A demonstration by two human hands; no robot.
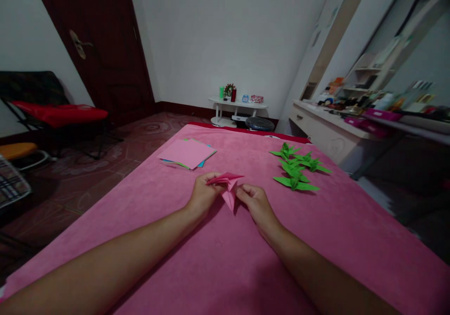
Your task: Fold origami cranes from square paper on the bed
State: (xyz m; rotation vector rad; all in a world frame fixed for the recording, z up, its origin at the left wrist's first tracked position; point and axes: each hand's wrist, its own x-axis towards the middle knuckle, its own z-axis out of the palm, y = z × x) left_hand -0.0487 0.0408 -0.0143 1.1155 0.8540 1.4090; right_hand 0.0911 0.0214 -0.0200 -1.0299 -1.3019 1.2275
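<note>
A partly folded pink origami piece (228,187) is held just above the pink bedspread (225,258). My left hand (203,194) pinches its left flap with fingers closed. From the other side, my right hand (256,202) grips the piece, fingers curled. A stack of square paper sheets (187,153), pink on top with green and blue edges showing, lies beyond my left hand. Several finished green origami figures (298,169) lie to the right of my hands.
A dark door (101,43) and a chair with a red cushion (59,114) stand at the left. A small white table (237,105) with bottles is at the far wall. A dresser (330,130) crowded with cosmetics lines the right side.
</note>
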